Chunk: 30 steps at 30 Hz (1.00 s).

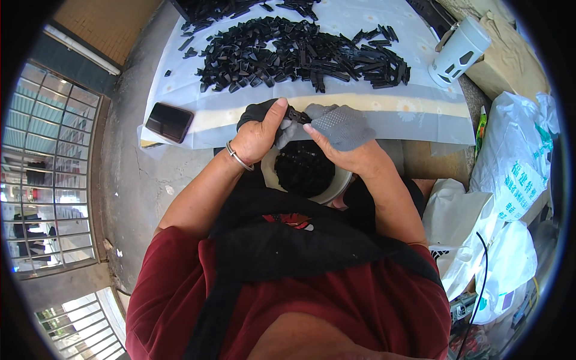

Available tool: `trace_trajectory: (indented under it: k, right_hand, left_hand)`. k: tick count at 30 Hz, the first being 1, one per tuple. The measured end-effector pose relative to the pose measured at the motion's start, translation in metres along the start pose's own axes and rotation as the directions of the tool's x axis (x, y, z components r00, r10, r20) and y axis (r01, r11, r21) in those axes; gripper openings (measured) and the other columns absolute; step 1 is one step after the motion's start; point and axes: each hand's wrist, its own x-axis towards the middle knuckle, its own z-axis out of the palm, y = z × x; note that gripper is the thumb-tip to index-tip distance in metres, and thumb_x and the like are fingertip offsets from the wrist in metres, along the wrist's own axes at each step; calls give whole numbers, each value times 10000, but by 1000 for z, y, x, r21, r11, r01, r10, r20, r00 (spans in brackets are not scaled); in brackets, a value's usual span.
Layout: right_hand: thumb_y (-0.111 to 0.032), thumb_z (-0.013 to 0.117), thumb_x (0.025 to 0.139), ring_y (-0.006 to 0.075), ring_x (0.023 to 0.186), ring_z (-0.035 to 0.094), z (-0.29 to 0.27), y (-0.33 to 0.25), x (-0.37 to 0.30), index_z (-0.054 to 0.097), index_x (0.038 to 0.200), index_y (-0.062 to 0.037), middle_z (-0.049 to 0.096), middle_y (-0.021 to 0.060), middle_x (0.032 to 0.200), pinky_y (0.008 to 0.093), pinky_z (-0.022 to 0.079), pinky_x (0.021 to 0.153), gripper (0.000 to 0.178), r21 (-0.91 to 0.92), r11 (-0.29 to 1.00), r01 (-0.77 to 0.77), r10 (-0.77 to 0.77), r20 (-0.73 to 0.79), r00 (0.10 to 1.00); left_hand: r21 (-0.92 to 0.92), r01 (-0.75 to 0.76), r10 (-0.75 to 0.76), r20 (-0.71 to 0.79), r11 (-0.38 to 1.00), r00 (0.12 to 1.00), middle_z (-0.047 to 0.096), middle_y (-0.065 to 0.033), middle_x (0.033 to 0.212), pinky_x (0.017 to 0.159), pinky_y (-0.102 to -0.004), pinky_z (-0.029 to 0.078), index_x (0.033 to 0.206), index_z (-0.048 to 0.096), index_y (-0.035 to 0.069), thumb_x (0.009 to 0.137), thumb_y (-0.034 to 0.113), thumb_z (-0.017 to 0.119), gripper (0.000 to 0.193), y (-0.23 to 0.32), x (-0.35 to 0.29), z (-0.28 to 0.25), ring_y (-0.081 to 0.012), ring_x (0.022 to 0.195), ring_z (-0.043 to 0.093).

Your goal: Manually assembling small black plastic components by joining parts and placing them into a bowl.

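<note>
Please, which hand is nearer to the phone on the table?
Left. The left hand is to the right of the phone, not touching it; the right hand is farther right, beyond the left.

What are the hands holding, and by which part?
A small black part: the left hand grips its left end, the right hand its right end; its exact shape is unclear.

Your dark-gloved left hand and grey-gloved right hand hold a small black plastic piece near a round whitish bucket. Loose black plastic pieces lie heaped on the pale flower-patterned table, a dark rectangular phone leftward.
</note>
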Motion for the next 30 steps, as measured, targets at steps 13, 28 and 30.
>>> trace_trajectory:
  k: [13, 28, 30]
  right_hand:
    - [-253, 557, 797, 297, 711, 564, 33, -12, -8, 615, 844, -59, 605, 103, 795, 415, 442, 622, 208, -198, 978, 60, -68, -37, 997]
    - [-236, 561, 784, 299, 735, 592, 12, 44, 62, 608, 831, -95, 579, 123, 804, 415, 471, 625, 156, -540, 805, -247, 251, -67, 966]
    - [-235, 565, 780, 296, 722, 589, 17, 51, 63, 610, 822, -73, 572, 127, 795, 406, 472, 625, 173, -572, 797, -193, 203, -48, 978]
  left_hand:
    - [463, -222, 215, 70, 858, 974, 574, -191, 695, 597, -410, 426, 751, 554, 15, 907, 237, 387, 318, 19, -8, 0, -370, 672, 553]
    - [919, -194, 271, 101, 343, 957, 578, -139, 934, 701, -394, 477, 1023, 578, 121, 791, 168, 500, 250, -6, 82, 4, -302, 821, 586]
    - [916, -204, 262, 115, 346, 958, 576, -135, 919, 695, -395, 477, 1015, 581, 132, 786, 156, 495, 246, -7, 86, 6, -302, 829, 582]
